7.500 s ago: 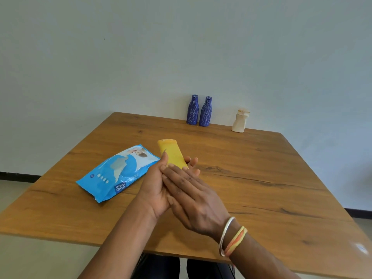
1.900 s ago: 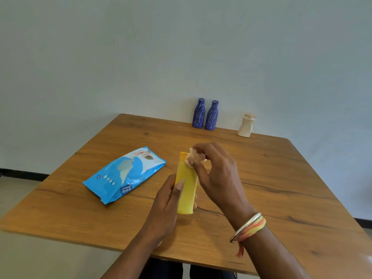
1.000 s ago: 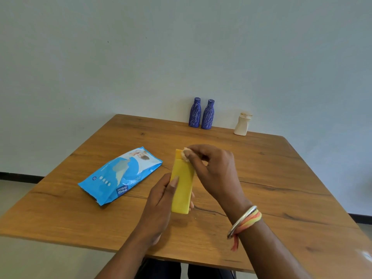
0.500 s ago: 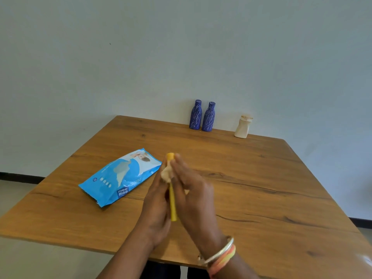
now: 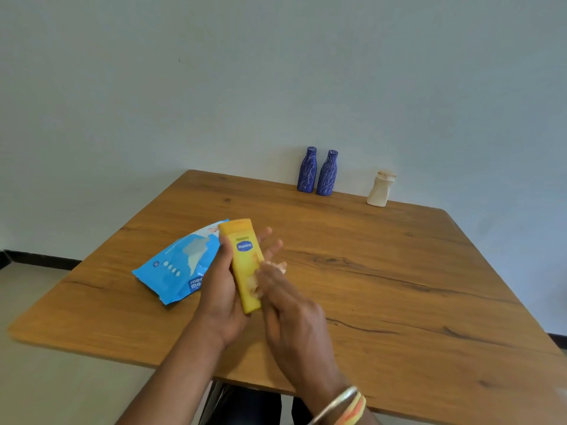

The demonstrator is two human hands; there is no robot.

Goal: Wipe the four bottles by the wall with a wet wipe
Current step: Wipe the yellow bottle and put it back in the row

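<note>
The yellow bottle (image 5: 245,262) is above the table (image 5: 399,286), gripped in the left hand (image 5: 219,299): the thumb curls over its near-left edge and the fingers wrap behind, their tips showing past the right edge. The right hand (image 5: 291,317) presses a wipe (image 5: 253,285) against the bottle's lower half. This hand is blurred, so I cannot tell whether its fingers curl round the wipe or lie flat on it, and only scraps of white show. The bottle's long axis runs away from the person, cap end far and leaning slightly left, label facing the camera. Its bottom end sits between the two hands. Just left of the grip lies a blue pack (image 5: 175,271), its right end hidden behind the left hand and bottle. Well beyond the grip, at the wall (image 5: 276,87), a blue bottle (image 5: 306,171) stands just beside a second blue bottle (image 5: 327,174), with a cream bottle (image 5: 380,188) apart to their right. Bangles (image 5: 346,403) ring the right wrist.
</note>
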